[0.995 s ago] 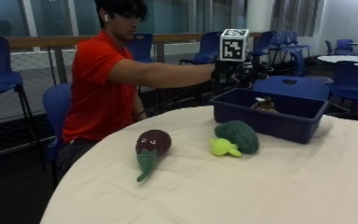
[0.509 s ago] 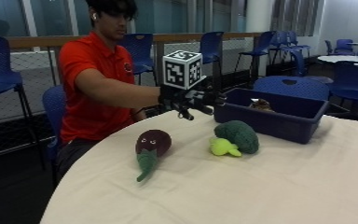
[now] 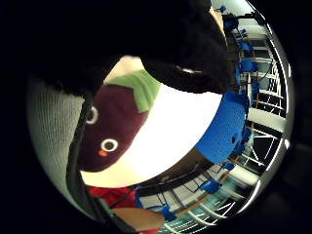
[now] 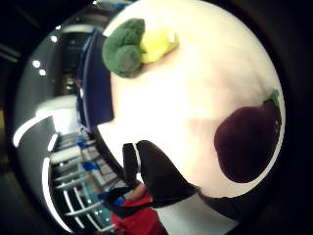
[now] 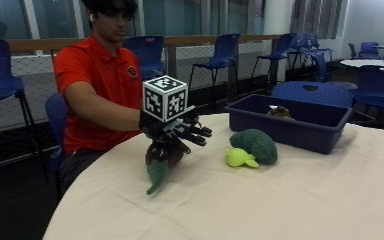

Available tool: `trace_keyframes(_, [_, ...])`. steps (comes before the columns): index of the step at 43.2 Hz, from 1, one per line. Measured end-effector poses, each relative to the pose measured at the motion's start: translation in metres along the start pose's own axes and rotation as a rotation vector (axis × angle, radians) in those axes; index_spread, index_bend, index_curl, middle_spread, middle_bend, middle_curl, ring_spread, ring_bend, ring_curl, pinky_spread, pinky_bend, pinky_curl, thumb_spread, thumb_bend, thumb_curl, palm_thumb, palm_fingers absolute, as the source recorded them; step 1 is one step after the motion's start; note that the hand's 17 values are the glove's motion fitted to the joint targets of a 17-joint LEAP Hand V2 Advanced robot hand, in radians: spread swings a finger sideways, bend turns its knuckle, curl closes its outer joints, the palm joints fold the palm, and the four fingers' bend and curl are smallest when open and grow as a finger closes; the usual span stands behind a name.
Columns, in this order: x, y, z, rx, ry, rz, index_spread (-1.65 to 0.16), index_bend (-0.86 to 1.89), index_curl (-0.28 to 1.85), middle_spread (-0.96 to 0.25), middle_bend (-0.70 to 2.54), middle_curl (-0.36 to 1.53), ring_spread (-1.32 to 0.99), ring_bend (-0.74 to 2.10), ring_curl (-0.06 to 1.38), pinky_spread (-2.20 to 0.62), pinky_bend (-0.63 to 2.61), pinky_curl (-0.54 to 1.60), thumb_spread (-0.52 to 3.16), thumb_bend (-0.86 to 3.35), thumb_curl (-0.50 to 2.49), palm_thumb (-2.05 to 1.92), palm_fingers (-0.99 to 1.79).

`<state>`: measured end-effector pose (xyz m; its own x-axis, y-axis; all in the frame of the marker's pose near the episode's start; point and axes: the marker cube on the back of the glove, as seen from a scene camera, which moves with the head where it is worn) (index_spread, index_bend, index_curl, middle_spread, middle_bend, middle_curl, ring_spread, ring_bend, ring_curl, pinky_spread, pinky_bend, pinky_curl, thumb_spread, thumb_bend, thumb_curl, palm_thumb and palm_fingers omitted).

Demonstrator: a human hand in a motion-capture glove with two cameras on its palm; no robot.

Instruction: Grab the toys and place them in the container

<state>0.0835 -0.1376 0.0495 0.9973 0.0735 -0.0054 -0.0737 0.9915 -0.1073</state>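
A purple eggplant toy (image 5: 165,156) with a green stem lies on the cream tablecloth (image 5: 278,200) near the person. My gloved right hand (image 5: 177,132) hovers just over its purple top, fingers spread and relaxed, gripping nothing. The little finger side palm view has the eggplant's face (image 3: 114,126) close under the palm; the thumb side view has the eggplant (image 4: 247,144) beside a black finger (image 4: 156,176). A green broccoli toy (image 5: 254,146) (image 4: 129,46) lies to the right, in front of the dark blue container (image 5: 325,134) (image 4: 98,93), where a brown toy (image 5: 280,112) sits.
Blue chairs (image 5: 312,92) stand close behind the container and along the railing at the back. The person's bare left hand does not show. Bare tablecloth stretches in front of the toys toward the near edge.
My hand has come back from the container, moved left and down, and now hangs over the eggplant. The toys on the table have not moved.
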Motion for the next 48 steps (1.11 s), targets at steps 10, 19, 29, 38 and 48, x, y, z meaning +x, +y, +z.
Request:
trace_keyframes(10, [0.016, 0.010, 0.026, -0.061, 0.028, 0.020, -0.33, 0.11, 0.21, -0.07, 0.12, 0.23, 0.02, 0.16, 0.19, 0.12, 0.95, 0.32, 0.99, -0.07, 0.23, -0.09, -0.27])
trace_keyframes(19, [0.025, 0.018, 0.039, -0.088, 0.014, 0.052, -0.33, 0.12, 0.20, -0.06, 0.08, 0.20, 0.02, 0.12, 0.17, 0.14, 1.06, 0.35, 0.98, -0.08, 0.22, -0.09, -0.26])
trace_keyframes(29, [0.028, 0.027, 0.052, -0.094, 0.046, 0.103, -0.36, 0.21, 0.25, -0.05, 0.06, 0.16, 0.04, 0.16, 0.15, 0.15, 1.30, 0.41, 1.05, -0.03, 0.23, -0.02, -0.15])
trace_keyframes(38, [0.026, 0.026, 0.050, -0.131, 0.085, 0.128, -0.39, 0.48, 0.34, -0.07, 0.21, 0.17, -0.01, 0.28, 0.17, 0.10, 1.11, 0.35, 1.23, 0.06, 0.29, 0.14, 0.22])
trace_keyframes(48, [0.021, 0.024, 0.048, -0.074, 0.120, 0.150, -0.38, 0.46, 0.39, -0.17, 0.37, 0.25, -0.18, 0.45, 0.24, 0.02, 0.93, 0.29, 1.33, 0.16, 0.37, 0.34, 0.41])
